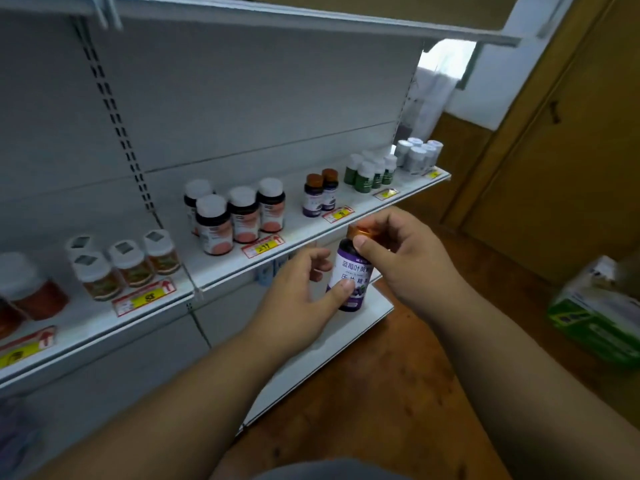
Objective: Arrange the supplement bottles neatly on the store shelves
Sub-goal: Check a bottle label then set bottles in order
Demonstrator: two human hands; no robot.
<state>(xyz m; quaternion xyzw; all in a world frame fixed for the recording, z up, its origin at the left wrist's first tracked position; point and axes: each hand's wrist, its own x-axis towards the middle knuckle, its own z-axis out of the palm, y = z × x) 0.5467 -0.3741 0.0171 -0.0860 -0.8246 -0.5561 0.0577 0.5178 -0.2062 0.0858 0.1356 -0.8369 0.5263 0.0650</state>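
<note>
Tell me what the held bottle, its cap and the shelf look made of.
Bottle: likely dark plastic, glossy, with a purple-and-white label wrapped round it. Cap: orange, shiny, probably plastic with a metallic finish. Shelf: looks like white painted metal, thin-edged, with slotted uprights behind.

both hands [298, 292] [398, 258] raised, fingers curled, gripping

The light is dim and even, with a cool cast on the white shelf [346, 216]. The brightest patch is a blown-out window [446, 60] at upper right. Shadows are soft. Wide-angle distortion bends the shelf lines, and the edges blur, as with the green box [595, 323].
</note>
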